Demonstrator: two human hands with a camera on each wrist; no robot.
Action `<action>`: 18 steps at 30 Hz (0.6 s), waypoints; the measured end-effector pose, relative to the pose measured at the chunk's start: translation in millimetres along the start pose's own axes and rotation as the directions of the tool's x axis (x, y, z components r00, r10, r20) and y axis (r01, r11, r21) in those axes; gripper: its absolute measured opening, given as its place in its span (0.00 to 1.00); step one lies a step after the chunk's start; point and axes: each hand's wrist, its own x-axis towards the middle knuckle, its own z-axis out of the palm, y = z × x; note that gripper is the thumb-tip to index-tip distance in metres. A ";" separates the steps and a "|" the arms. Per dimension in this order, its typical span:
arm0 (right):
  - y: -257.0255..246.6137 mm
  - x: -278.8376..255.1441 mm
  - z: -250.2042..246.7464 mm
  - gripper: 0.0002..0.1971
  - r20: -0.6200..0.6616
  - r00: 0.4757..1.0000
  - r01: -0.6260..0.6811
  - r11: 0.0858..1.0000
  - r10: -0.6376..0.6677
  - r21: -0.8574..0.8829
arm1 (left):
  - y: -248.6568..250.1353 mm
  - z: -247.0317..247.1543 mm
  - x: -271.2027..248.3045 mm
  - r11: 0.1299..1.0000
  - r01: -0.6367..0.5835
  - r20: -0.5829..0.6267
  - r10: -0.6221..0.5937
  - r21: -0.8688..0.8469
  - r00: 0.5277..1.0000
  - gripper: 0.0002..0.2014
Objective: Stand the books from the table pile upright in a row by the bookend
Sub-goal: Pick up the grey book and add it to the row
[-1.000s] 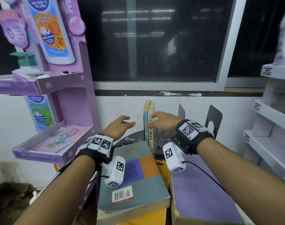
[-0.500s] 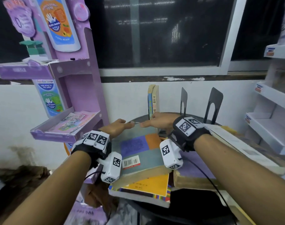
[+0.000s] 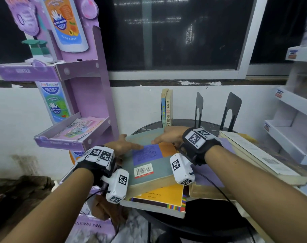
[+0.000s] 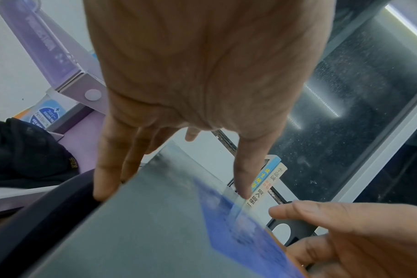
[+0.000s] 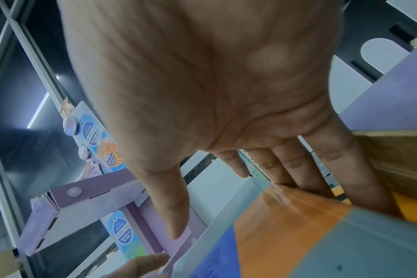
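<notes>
Though placed on top of the table pile, lying flat rather than upright: grey book, barcode end toward the wearer, long axis running away toward the wall. Resting on a yellow book, with a purple book just beside on the right, all on the round black table.

Flanked along both long edges. At the left edge, left hand — thumb laid over the cover, fingers straight and reaching down past the side, spread and not curled round anything. At the right edge near the far corner, right hand, fingers straight down between the grey book and the purple one, thumb held out above the cover and apart from it. Neither closed into a grasp, as far as can be made out.

Beyond the far short edge and a little to the right: two upright books standing together, then a black bookend, then a second bookend farther right. Clearly nearer that row: the right hand. Probably calls for swinging the long axis from flat to vertical, then carrying away and slightly right to the open left side of the row.

Hidden or unclear: fingertips below both edges, so no telling whether already hooked under; feet of the upright books, behind the right hand; whether those books touch the bookend. Cover heavily blurred in both wrist views.
</notes>
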 end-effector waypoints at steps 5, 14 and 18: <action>0.0 -3.7 -3.3 0.33 0.017 1.000 -0.004 0.998 0.005 -0.064 | -2.6 1.6 -1.6 0.992 0.079 0.073 -0.072 -0.099 0.995 0.40; 1.0 -2.1 -0.6 0.18 -0.005 0.999 -0.036 0.995 0.036 -0.091 | -4.9 -1.2 -13.5 0.990 0.005 0.079 0.006 -0.141 0.997 0.18; 1.4 0.2 2.7 0.18 -0.045 0.998 -0.039 0.996 0.035 -0.083 | -5.4 -4.8 -14.9 0.990 -0.016 0.057 0.024 -0.143 0.998 0.20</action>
